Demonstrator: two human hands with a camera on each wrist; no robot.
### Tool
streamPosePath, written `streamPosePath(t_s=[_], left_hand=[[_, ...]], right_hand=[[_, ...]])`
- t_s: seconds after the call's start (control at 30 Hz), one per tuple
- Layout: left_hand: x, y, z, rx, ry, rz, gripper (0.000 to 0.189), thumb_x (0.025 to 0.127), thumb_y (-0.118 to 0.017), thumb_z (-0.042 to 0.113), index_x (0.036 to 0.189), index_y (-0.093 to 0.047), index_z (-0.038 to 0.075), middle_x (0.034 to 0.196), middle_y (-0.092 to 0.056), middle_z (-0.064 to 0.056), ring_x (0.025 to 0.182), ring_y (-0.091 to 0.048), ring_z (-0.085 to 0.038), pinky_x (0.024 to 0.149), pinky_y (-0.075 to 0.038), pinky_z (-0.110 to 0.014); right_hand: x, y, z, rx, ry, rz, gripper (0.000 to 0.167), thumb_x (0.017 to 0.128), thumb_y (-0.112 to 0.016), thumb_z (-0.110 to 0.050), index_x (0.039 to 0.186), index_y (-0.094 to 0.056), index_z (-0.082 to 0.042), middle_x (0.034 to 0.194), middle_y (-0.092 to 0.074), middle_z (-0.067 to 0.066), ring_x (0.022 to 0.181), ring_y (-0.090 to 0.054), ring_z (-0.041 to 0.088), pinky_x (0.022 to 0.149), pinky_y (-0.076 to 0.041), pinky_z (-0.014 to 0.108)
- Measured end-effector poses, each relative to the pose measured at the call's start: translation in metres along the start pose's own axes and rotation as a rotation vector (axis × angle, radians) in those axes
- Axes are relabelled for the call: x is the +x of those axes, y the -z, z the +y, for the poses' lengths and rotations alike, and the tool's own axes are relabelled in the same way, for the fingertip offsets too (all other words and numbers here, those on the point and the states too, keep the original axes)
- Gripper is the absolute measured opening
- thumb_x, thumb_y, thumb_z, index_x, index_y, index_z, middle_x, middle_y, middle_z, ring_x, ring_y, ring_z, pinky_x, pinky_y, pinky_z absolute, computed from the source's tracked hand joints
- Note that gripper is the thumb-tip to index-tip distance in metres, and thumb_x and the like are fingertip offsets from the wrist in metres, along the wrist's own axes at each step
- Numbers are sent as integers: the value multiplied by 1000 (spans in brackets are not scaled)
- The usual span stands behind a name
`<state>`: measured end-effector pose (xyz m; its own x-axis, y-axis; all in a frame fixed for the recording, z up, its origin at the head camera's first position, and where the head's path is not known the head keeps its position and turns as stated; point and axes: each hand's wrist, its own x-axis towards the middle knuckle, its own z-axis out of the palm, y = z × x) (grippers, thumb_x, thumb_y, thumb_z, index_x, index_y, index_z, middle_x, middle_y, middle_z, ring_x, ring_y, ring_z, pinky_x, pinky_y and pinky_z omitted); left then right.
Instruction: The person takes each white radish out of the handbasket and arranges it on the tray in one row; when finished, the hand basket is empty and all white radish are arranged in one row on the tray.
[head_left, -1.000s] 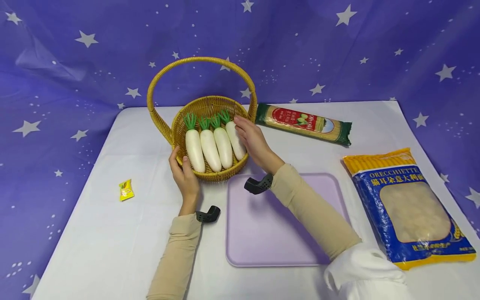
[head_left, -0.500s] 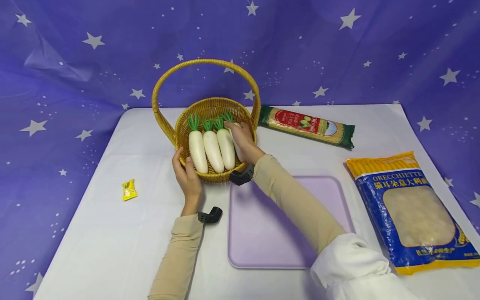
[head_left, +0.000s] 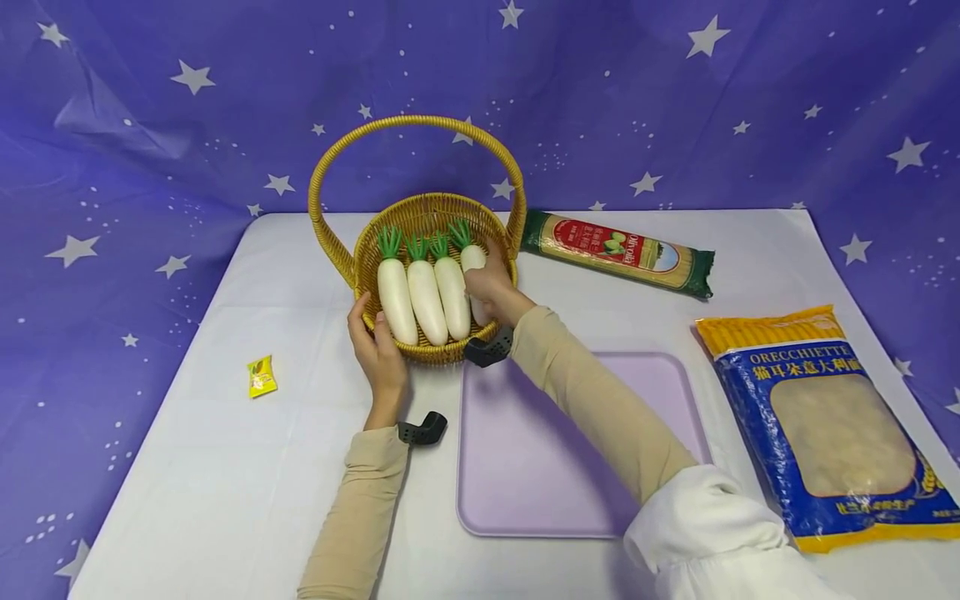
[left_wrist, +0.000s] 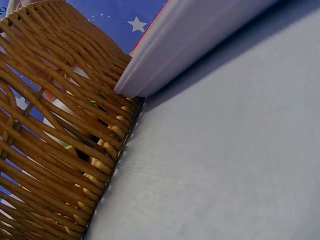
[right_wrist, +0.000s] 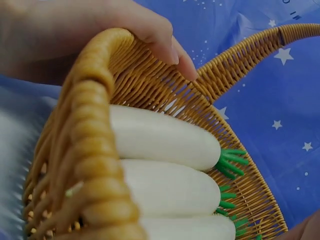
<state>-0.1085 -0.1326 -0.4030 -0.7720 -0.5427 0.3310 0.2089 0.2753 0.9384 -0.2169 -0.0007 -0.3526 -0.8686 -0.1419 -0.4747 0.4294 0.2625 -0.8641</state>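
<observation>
Beyond the worktop's far edge, a purple star-printed backdrop fills my remote view. White cloth covers the worktop. Right of its middle lies a lilac tray; along the right edge rests a blue-and-yellow orecchiette bag. Left of centre, toward the far edge, stands a wicker basket, just beside the tray's far left corner; I cannot tell whether they touch. A spaghetti packet lies by the far edge, to the basket's right.

Bare-handed, the person's left grip pinches the basket's near left rim, thumb over the inside. The right grip reaches inside, curled about the rightmost radish, which lies beside three other white radishes, all green tops toward the far edge. Half a second ago the right grip covered that radish's upper end; now it sits lower and to the right, leaving the top exposed. I judge the hold to be settled round this fourth radish, with the left grip steadying the basket for it.

Toward the left edge, well apart from the basket, lies a small yellow sweet.
</observation>
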Motion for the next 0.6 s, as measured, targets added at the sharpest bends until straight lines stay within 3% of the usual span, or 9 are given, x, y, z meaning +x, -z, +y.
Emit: streamPosePath(t_s=[0.13,0.33,0.4,0.47,0.53,0.6], left_hand=[[0,-1,1,6,6,2,39,91,-34,6,129,-39,-3,134,-39,-20,131,-31,-30,109,-21,-41],[0,-1,2,7,17,0,39,91,-34,5,129,-39,-2,134,-39,-20,131,-30,-29,109,-20,-40],[-1,-1,2,6,15,1,39,91,-34,5,129,-39,-2,134,-39,-20,131,-31,-29,109,-21,-40],[0,-1,2,6,11,5,40,90,-35,5,129,-40,-3,133,-40,-20,130,-32,-30,108,-21,-40],[0,-1,2,7,8,10,40,90,-35,5,128,-40,-3,133,-40,-20,130,-33,-30,108,-22,-41],[0,0,2,11,5,12,39,90,-35,5,128,-41,-3,133,-41,-20,129,-33,-30,108,-22,-41]], right_hand=[[2,3,1,45,16,-19,90,78,-40,12,146,-1,-32,151,-11,11,45,-20,12,45,-22,26],[3,5,3,101,38,-24,91,75,-41,16,145,-12,-34,151,-13,8,59,-26,14,45,-23,26],[4,5,3,115,47,-30,88,75,-42,17,144,-18,-33,151,-14,7,68,-33,16,46,-24,25],[5,6,3,129,60,-50,85,76,-43,17,144,-22,-30,151,-15,5,92,-40,18,51,-29,24],[6,7,4,159,66,-79,81,78,-44,17,143,-27,-28,152,-15,3,112,-38,22,59,-31,26],[7,8,5,191,71,-115,78,79,-44,16,142,-29,-27,152,-14,0,130,-25,19,74,-37,25]])
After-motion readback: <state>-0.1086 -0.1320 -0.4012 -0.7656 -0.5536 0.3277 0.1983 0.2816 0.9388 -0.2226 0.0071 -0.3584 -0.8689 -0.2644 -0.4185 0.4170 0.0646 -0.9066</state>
